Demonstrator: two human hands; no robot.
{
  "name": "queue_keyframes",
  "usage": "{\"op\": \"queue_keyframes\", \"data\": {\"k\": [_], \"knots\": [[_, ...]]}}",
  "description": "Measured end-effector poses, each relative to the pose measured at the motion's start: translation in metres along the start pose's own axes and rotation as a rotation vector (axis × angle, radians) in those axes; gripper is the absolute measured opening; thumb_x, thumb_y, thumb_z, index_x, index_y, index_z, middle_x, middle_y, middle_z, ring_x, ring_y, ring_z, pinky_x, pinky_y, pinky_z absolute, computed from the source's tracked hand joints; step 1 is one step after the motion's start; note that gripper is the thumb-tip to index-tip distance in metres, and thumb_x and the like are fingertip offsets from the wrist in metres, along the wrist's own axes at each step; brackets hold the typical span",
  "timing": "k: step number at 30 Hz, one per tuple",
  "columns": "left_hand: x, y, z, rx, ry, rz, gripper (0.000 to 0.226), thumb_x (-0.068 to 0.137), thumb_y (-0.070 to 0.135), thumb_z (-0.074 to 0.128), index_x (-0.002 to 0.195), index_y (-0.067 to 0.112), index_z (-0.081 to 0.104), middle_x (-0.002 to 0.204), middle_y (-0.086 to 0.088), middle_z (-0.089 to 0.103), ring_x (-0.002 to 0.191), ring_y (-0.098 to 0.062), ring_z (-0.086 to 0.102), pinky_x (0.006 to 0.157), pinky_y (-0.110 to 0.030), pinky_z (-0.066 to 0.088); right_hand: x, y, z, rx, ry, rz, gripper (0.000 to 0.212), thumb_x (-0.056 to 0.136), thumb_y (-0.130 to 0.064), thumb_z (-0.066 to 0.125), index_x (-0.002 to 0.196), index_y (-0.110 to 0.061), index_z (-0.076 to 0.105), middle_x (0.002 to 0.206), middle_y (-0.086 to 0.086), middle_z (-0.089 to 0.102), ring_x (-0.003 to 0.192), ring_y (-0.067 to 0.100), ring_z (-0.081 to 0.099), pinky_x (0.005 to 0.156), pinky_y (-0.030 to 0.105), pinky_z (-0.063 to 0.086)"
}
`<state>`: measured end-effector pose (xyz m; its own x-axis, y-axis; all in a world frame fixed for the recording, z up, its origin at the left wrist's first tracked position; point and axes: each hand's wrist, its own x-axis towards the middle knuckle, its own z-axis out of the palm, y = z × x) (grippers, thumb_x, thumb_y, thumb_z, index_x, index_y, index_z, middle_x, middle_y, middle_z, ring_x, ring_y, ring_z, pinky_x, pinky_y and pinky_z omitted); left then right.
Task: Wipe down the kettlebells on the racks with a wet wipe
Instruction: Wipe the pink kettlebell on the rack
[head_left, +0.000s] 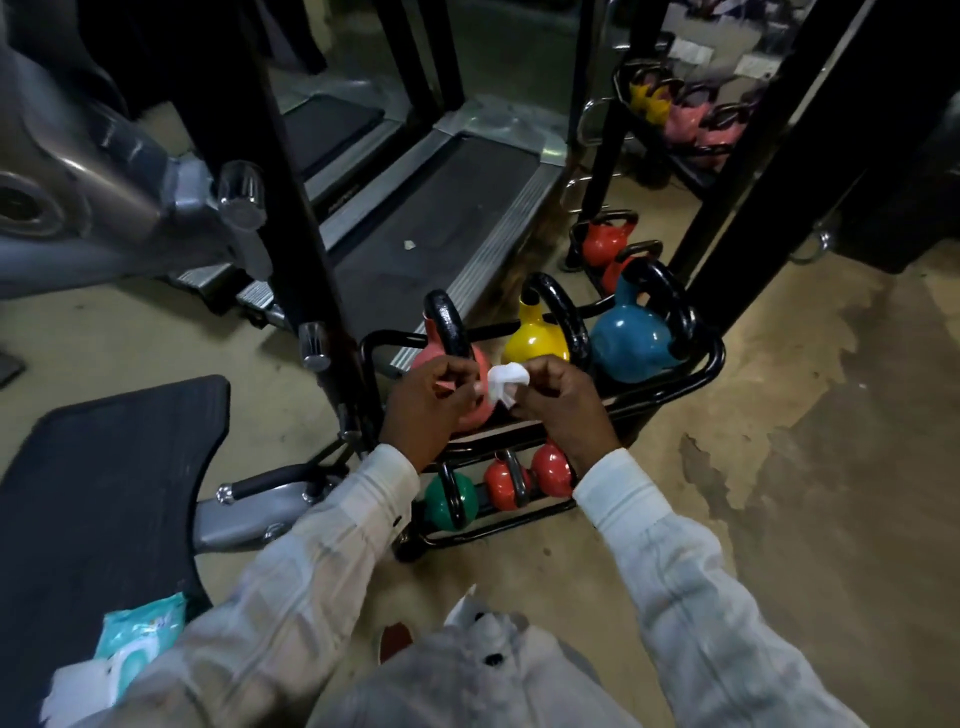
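White long shirt sleeves (675, 571) filled the near edge. Black tubular steel rack (711, 358), upper tier: blue kettlebell (628, 343), yellow kettlebell (535, 343), pink kettlebell (478, 418), all black-handled. Left hand (431, 400) and right hand (558, 400), fingers curled, each pinched the crumpled white wet wipe (506, 382), held between them over the pink bell.

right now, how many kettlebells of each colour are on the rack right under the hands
pink kettlebell: 1
yellow kettlebell: 1
blue kettlebell: 1
green kettlebell: 1
red kettlebells: 2
total on this rack: 6
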<state>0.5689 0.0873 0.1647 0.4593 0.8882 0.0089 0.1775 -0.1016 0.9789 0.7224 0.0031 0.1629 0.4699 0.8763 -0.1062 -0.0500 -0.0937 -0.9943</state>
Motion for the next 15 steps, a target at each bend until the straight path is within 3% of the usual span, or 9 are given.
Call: {"op": "queue_keyframes", "data": {"k": [2, 4, 7, 9, 11, 15], "knots": [[0.011, 0.002, -0.014, 0.116, 0.080, 0.104, 0.028, 0.084, -0.002, 0.065, 0.096, 0.023, 0.069, 0.095, 0.010, 0.067, 0.085, 0.005, 0.063, 0.078, -0.013, 0.048, 0.011, 0.001, 0.006, -0.234, 0.109, -0.165, 0.015, 0.081, -0.005, 0.073, 0.091, -0.013, 0.066, 0.086, 0.002, 0.070, 0.082, 0.013, 0.065, 0.074, 0.033, 0.054], [0.030, -0.004, -0.027, 0.200, 0.081, 0.191, 0.039, 0.082, -0.004, 0.060, 0.099, 0.030, 0.068, 0.104, 0.005, 0.066, 0.096, -0.006, 0.064, 0.088, -0.023, 0.050, 0.018, 0.000, 0.017, -0.467, 0.179, -0.354, 0.014, 0.079, -0.008, 0.072, 0.090, -0.016, 0.072, 0.089, -0.003, 0.068, 0.087, 0.011, 0.063, 0.082, 0.028, 0.052], [0.058, -0.016, -0.037, 0.243, 0.028, 0.274, 0.030, 0.081, 0.008, 0.061, 0.106, 0.022, 0.069, 0.116, 0.003, 0.061, 0.111, -0.012, 0.060, 0.099, -0.037, 0.049, 0.020, 0.001, 0.037, -0.584, 0.136, -0.495, 0.026, 0.077, 0.000, 0.066, 0.096, -0.014, 0.076, 0.103, 0.000, 0.062, 0.099, 0.010, 0.059, 0.092, 0.022, 0.047], [0.072, -0.021, -0.035, 0.285, -0.010, 0.276, 0.027, 0.085, 0.018, 0.067, 0.112, 0.021, 0.070, 0.126, 0.000, 0.058, 0.122, -0.015, 0.054, 0.105, -0.042, 0.044, 0.015, 0.012, 0.046, -0.650, 0.105, -0.546, 0.026, 0.080, -0.008, 0.065, 0.103, -0.012, 0.075, 0.108, 0.005, 0.061, 0.104, 0.013, 0.057, 0.096, 0.020, 0.045], [0.080, -0.022, -0.034, 0.365, -0.081, 0.270, 0.028, 0.087, 0.023, 0.070, 0.115, 0.023, 0.070, 0.136, -0.004, 0.055, 0.128, -0.014, 0.049, 0.109, -0.037, 0.040, 0.006, 0.028, 0.047, -0.699, 0.124, -0.567, 0.025, 0.086, -0.020, 0.063, 0.106, -0.011, 0.075, 0.110, 0.008, 0.060, 0.106, 0.020, 0.056, 0.097, 0.026, 0.045], [0.083, -0.020, -0.038, 0.390, -0.143, 0.286, 0.030, 0.087, 0.026, 0.071, 0.117, 0.025, 0.069, 0.142, -0.005, 0.051, 0.127, -0.006, 0.043, 0.107, -0.028, 0.037, 0.001, 0.040, 0.051, -0.752, 0.206, -0.630, 0.023, 0.087, -0.024, 0.063, 0.105, -0.015, 0.075, 0.106, 0.005, 0.058, 0.102, 0.024, 0.056, 0.088, 0.034, 0.049]]}}
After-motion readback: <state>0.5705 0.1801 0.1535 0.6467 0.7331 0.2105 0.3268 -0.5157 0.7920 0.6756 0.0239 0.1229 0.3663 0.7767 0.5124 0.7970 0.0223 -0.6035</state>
